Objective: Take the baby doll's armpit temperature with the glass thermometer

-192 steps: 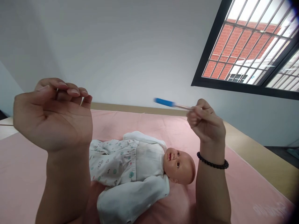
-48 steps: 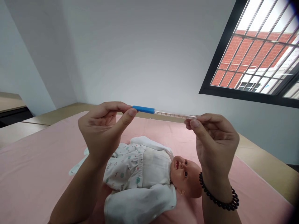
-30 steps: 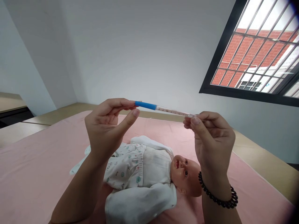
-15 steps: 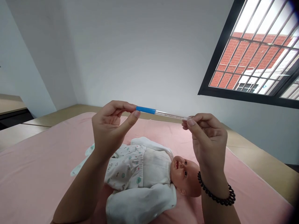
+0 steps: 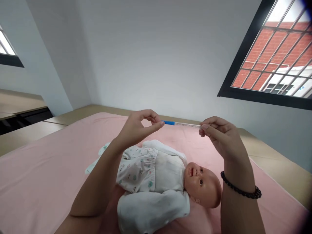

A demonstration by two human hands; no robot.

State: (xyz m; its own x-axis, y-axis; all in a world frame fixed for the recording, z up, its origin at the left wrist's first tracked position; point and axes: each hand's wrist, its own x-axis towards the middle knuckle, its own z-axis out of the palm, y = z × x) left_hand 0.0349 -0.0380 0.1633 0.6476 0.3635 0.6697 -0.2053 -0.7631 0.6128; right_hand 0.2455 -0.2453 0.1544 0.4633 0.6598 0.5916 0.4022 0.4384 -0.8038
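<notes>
A thin glass thermometer [image 5: 181,123] with a blue end is held level in the air between both hands. My left hand [image 5: 138,126] pinches the blue end with thumb and fingers. My right hand [image 5: 219,135], with a black bead bracelet [image 5: 241,191] on its wrist, pinches the clear tip. Below them a baby doll [image 5: 170,182] in a white printed outfit lies on its back on a pink sheet [image 5: 36,182], its head toward the right.
The pink sheet covers a wooden platform [image 5: 273,156] that meets a white wall. A barred window [image 5: 275,65] with black frame is at upper right, and a second window [image 5: 7,48] shows at far left.
Both hands have moved farther away and slightly lower with the thermometer, which now looks shorter. The view has swung left, bringing the left window in.
</notes>
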